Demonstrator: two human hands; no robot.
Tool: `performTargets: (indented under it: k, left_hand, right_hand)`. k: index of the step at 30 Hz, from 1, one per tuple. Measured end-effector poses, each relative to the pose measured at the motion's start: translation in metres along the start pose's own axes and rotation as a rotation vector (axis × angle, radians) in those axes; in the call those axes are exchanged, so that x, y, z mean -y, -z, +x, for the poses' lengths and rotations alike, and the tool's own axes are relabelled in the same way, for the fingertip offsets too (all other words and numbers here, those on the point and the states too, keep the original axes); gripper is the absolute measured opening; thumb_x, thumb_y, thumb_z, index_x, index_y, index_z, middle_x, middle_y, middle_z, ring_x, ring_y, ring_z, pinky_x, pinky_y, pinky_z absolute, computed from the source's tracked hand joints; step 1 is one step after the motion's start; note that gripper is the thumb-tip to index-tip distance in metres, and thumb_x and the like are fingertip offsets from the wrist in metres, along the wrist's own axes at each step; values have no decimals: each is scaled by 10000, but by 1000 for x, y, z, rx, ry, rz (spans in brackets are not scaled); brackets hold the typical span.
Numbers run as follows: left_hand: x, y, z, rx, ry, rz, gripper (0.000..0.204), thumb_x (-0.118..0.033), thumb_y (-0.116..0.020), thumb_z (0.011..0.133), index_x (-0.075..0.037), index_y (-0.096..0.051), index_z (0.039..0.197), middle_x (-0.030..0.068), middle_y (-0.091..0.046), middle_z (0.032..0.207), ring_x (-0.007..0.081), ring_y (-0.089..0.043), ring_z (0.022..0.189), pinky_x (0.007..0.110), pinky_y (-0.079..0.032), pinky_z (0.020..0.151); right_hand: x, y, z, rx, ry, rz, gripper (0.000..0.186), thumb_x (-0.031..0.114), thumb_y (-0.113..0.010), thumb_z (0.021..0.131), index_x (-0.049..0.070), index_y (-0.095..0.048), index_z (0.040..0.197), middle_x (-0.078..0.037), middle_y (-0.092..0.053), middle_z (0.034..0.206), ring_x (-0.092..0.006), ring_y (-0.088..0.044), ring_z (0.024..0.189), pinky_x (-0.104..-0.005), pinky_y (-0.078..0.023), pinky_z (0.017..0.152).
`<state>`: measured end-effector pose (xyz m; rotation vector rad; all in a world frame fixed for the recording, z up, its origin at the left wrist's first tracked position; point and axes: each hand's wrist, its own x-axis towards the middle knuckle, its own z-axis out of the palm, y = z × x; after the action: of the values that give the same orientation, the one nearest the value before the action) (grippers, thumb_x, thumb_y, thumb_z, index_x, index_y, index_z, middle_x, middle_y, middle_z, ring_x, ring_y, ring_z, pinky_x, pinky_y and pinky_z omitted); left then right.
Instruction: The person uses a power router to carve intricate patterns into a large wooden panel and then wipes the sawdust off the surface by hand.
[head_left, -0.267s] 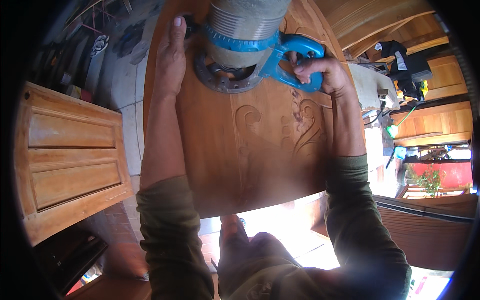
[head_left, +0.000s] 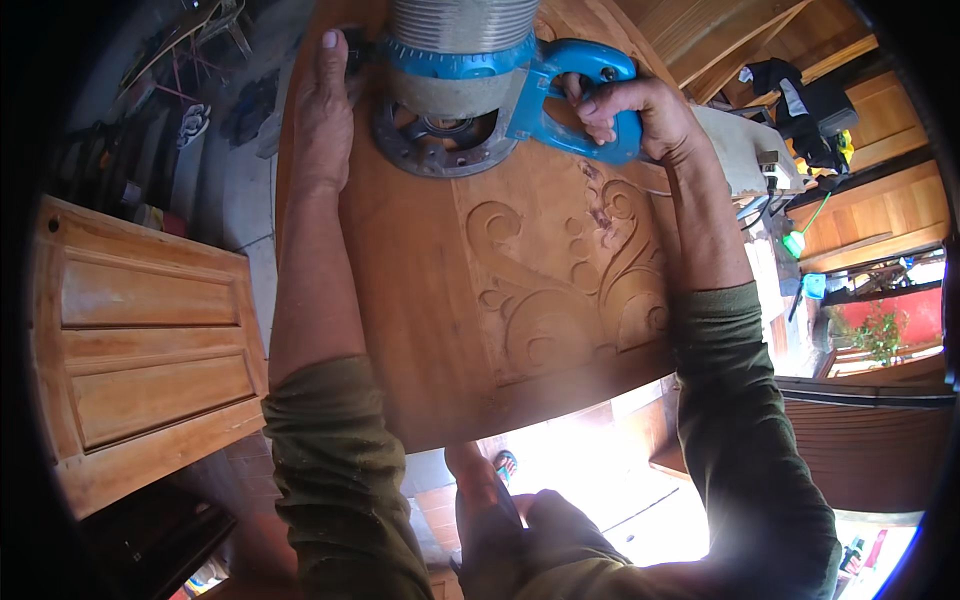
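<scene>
A wood router (head_left: 455,90) with a grey ribbed body, a blue collar and a round metal base stands on a brown wooden panel (head_left: 410,330). Its bit area shows through the opening in the base. My right hand (head_left: 640,115) is wrapped round the router's blue D-shaped handle (head_left: 615,150). At the opposite side, my left hand (head_left: 322,125) grips by a dark knob on the router, thumb up; most of its fingers are hidden. Carved scrolls and leaf shapes (head_left: 560,290) cover the panel's right part, nearer me than the router.
A panelled wooden door (head_left: 150,345) leans at the left. Wooden boards (head_left: 720,40) lie at the far right, by a pale bench (head_left: 735,150) with dark cloth (head_left: 795,110) and a cord. Bright light glares on the floor below the panel's near edge.
The router and both hands appear slightly higher and further left, as the whole view has shifted. The lower carving shows more clearly. Both hands keep their hold.
</scene>
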<state>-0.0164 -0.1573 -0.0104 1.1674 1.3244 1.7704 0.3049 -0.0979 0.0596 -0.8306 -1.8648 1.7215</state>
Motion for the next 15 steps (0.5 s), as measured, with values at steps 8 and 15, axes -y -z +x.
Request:
performTargets:
  k: [8, 15]
  left_hand:
    - [-7, -3, -2, 42, 38, -12, 992, -696, -457, 1047, 18, -167, 1671, 227, -243, 1723, 375, -426, 1502, 438, -325, 1265]
    - [-4, -4, 1, -3, 33, -55, 970, -681, -474, 1049, 11, -193, 1669, 219, -256, 1719, 363, -453, 1486, 428, -346, 1255]
  right_hand:
    - [2, -3, -1, 47, 34, -7, 184, 140, -745, 838, 50, -598, 775, -1, -517, 651, -98, -500, 583, -243, -392, 572]
    - [1, -3, -2, -32, -9, 0, 163, 137, -755, 820, 32, -632, 845, -18, -554, 657, -93, -507, 572, -240, -389, 561]
